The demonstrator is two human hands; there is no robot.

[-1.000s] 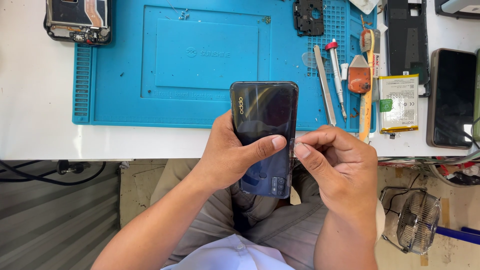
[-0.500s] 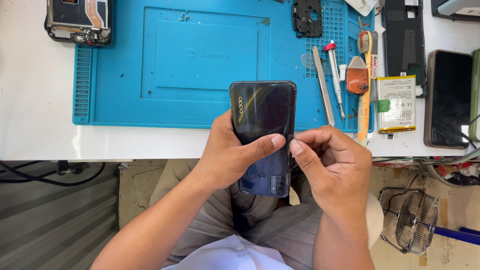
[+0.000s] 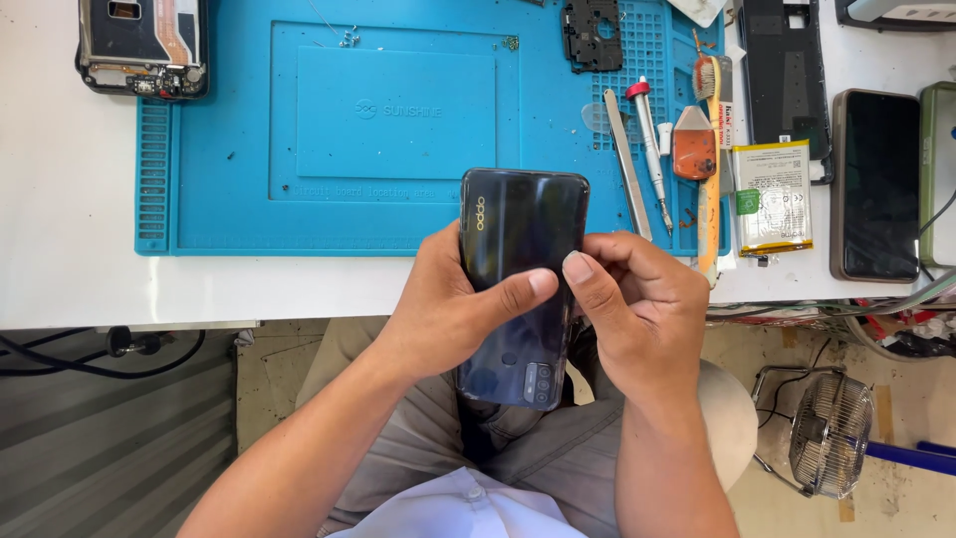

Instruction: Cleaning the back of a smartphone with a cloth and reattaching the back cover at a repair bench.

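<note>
over the person's lap, just off the near edge of the white surface, both hands hold a dark glossy phone with its back cover facing up and its camera cluster at the end nearest the body. left hand wraps the phone from the left side, its fingers closed around the edge and its thumb lying flat across the middle of the back. right hand meets the phone's right edge, its fingers curled shut and its thumb tip pressed against that edge just beside the left thumb. the phone's far end overlaps the near rim of the blue work mat in this view.

on the mat, to the right of the phone, lie metal tweezers, a red-capped screwdriver, an orange scraper and a brush with a yellow handle. a small black frame part sits near the mat's far edge. an opened phone body with bare circuitry rests at the far left corner. right of the mat lie a flat battery, a long black back panel and another dark phone. a small fan stands on the floor at the lower right.
</note>
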